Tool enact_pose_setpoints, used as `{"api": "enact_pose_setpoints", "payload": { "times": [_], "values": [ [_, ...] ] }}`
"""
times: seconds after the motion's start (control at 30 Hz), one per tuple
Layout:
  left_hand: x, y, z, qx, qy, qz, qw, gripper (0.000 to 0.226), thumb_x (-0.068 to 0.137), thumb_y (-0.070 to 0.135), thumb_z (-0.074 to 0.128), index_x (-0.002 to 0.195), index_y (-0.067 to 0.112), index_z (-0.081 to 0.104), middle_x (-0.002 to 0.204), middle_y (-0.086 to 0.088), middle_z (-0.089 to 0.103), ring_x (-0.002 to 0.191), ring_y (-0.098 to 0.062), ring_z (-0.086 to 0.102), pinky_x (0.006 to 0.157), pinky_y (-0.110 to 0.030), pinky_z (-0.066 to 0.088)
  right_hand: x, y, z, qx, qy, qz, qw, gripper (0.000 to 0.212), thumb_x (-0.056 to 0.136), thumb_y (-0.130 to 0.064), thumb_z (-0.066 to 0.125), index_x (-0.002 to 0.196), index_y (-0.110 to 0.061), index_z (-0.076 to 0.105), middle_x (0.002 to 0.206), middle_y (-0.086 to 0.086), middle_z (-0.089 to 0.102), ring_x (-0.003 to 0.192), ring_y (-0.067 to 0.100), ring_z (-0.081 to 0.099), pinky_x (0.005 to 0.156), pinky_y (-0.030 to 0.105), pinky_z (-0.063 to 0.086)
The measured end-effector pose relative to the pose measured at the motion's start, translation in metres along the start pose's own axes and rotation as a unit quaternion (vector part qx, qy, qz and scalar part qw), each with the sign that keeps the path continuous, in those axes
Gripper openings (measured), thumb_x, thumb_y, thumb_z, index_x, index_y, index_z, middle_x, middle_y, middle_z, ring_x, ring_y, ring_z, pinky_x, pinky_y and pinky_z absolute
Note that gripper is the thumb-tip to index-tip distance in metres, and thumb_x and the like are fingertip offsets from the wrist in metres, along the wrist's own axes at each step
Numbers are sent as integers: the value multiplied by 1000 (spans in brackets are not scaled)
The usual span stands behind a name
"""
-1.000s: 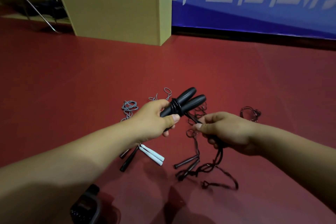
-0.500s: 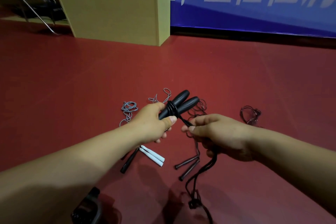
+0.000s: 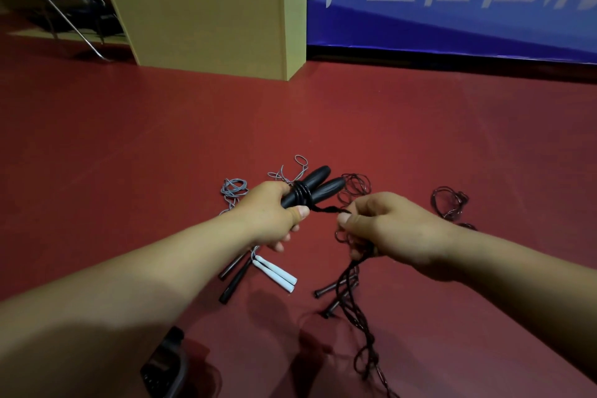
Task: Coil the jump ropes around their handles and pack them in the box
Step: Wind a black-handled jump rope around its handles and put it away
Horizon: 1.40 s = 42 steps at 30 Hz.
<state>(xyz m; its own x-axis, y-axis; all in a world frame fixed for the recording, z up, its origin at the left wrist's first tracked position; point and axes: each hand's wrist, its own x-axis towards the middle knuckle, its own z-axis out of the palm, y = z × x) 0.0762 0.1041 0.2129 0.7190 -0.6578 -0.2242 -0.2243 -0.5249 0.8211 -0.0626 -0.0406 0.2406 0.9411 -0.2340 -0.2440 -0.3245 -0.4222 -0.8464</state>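
Observation:
My left hand (image 3: 271, 220) grips a pair of black jump-rope handles (image 3: 318, 186) held side by side, with a few turns of black rope wound round their middle. My right hand (image 3: 384, 226) pinches the twisted black rope (image 3: 326, 209) a short way from the handles; the slack hangs from that hand down to the floor (image 3: 361, 349). On the red floor below lie white handles (image 3: 277, 275) with a grey rope (image 3: 234, 189), thin dark handles (image 3: 234, 281) and another dark pair (image 3: 334, 291).
A tan cardboard box (image 3: 206, 10) stands on the floor at the back. A blue banner (image 3: 452, 0) lines the wall on the right. Loose dark rope loops (image 3: 449, 202) lie to the right. A dark device (image 3: 163, 368) sits near my left arm. Chair legs (image 3: 64, 19) stand far left.
My right hand has carried the rope round the handles, adding turns, and now sits farther right. The slack on the floor has been drawn up toward my hands.

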Motion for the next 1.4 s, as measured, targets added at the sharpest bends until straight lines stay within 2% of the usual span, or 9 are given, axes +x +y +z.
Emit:
{"api": "enact_pose_setpoints", "payload": {
  "times": [0.13,0.33,0.4,0.63,0.8,0.93,1.07,1.17,1.4],
  "values": [
    [-2,-1,3,106,-40,3,994,8,95,18,60,100,13,57,76,-5,65,54,-18,58,53,-30,52,-6,-2,-1,-74,16,-46,996,23,97,-28,54,85,-9,61,67,0,49,59,11,45,58,27,39],
    [-15,14,16,225,-118,76,964,13,92,28,64,93,17,56,87,-5,71,64,-19,69,56,-23,50,0,1,-7,-144,106,-70,981,30,99,-28,50,75,-14,61,61,-4,53,54,9,44,56,28,37],
    [-18,18,20,230,-129,88,961,13,93,28,63,90,18,54,86,-4,70,64,-18,70,53,-20,48,0,4,-11,-172,136,-58,974,35,99,-30,49,69,-15,58,57,-6,51,50,7,42,50,22,31],
    [-24,26,21,211,-142,114,960,13,92,24,64,87,19,53,71,6,62,58,-14,64,48,-15,45,-1,7,-16,-274,177,-59,943,41,96,-40,49,68,-12,58,56,2,53,56,19,49,53,32,35],
    [-25,27,19,201,-149,112,962,14,92,24,65,90,15,55,60,10,57,53,-9,61,45,-13,40,1,6,-19,-297,188,-78,933,40,95,-43,51,72,-12,63,59,1,57,61,21,54,55,30,37],
    [-29,29,16,168,-203,112,958,11,94,22,63,87,20,54,79,-2,70,55,-10,61,54,-19,46,4,12,-23,-295,210,-107,926,33,88,-51,59,82,-21,71,73,-4,68,73,17,62,66,33,51],
    [-28,26,12,123,-239,104,958,8,93,22,64,93,16,59,88,-8,73,67,-24,68,68,-36,55,6,12,-29,-204,180,-83,959,29,80,-48,72,80,-19,73,73,-1,71,72,17,67,69,36,56],
    [-30,26,10,91,-268,106,953,8,90,24,66,95,19,62,85,-7,73,85,-39,69,77,-56,55,6,8,-31,-44,138,-45,989,21,74,-32,82,77,-13,73,69,4,69,61,14,62,57,25,55],
    [-38,34,12,86,-321,95,938,11,95,18,63,102,10,60,79,-1,69,66,-21,63,71,-36,53,2,3,-27,144,84,-12,986,15,76,-3,77,87,-4,68,62,1,58,44,2,48,44,14,40]
  ]
}}
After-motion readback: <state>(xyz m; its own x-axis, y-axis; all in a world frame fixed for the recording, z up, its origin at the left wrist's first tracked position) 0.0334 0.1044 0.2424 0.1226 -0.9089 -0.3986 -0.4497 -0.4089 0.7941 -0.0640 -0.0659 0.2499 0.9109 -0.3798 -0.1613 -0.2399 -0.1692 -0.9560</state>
